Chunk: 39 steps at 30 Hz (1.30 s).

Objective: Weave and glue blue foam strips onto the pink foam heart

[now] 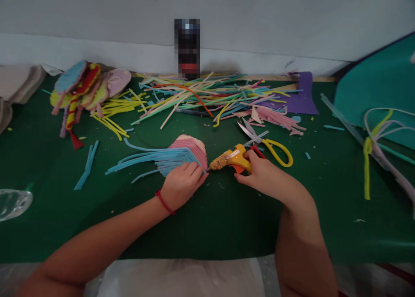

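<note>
My right hand [263, 172] grips an orange glue gun [231, 158], its nozzle pointing left at the edge of a rounded piece of layered pink and blue foam strips [188, 153]. My left hand [181, 183], with a red string at the wrist, presses down on that piece's near edge, fingers curled together. Long blue strip tails [139, 161] trail left from the piece over the green table cover [220, 215].
Yellow-handled scissors [266, 143] lie just behind the glue gun. A heap of loose coloured strips [207, 94] fills the back centre, finished striped pieces [84, 87] back left, purple foam [303, 98] and teal sheet [376, 89] right, a dark bottle [187, 48] by the wall.
</note>
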Each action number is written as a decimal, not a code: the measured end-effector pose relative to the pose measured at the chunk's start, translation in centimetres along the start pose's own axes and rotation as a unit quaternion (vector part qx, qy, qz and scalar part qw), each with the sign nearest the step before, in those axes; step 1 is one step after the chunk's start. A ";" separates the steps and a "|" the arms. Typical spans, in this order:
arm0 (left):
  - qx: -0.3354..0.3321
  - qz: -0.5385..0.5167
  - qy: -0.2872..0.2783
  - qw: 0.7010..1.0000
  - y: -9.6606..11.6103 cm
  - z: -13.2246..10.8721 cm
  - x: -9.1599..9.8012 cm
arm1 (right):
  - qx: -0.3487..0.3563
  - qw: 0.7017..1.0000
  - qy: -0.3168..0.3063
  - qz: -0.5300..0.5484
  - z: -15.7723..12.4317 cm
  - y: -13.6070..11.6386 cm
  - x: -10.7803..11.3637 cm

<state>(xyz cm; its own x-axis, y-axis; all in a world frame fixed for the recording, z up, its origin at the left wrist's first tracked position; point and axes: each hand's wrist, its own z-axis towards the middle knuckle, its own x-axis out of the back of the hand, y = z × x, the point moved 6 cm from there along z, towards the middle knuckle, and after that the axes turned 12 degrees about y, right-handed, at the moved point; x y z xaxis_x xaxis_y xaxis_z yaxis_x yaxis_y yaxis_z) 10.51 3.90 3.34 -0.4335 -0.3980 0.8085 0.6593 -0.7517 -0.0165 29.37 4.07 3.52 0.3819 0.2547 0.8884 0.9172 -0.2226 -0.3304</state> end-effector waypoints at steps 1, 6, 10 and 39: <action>0.001 0.000 -0.002 1.000 0.0 0.0 0.0 | -0.001 1.000 -0.001 0.000 0.0 -0.1 -0.1; -0.001 -0.004 -0.006 1.000 0.0 0.0 -0.1 | -0.003 1.000 -0.009 0.009 0.3 0.0 -0.5; 0.001 -0.004 -0.011 1.000 0.0 0.0 -0.2 | -0.001 1.000 -0.011 0.015 0.3 0.1 -0.6; 0.009 -0.025 -0.033 0.999 -0.1 -0.2 -0.6 | 0.018 0.999 -0.007 0.048 -0.5 0.5 -0.7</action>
<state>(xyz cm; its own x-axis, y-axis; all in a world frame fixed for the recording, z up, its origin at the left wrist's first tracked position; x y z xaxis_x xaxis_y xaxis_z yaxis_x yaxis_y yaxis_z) 10.57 4.15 2.79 -0.4242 -0.3245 0.8454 0.6500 -0.7591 0.0348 29.51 3.33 2.89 0.4697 0.2469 0.8476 0.8796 -0.2130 -0.4254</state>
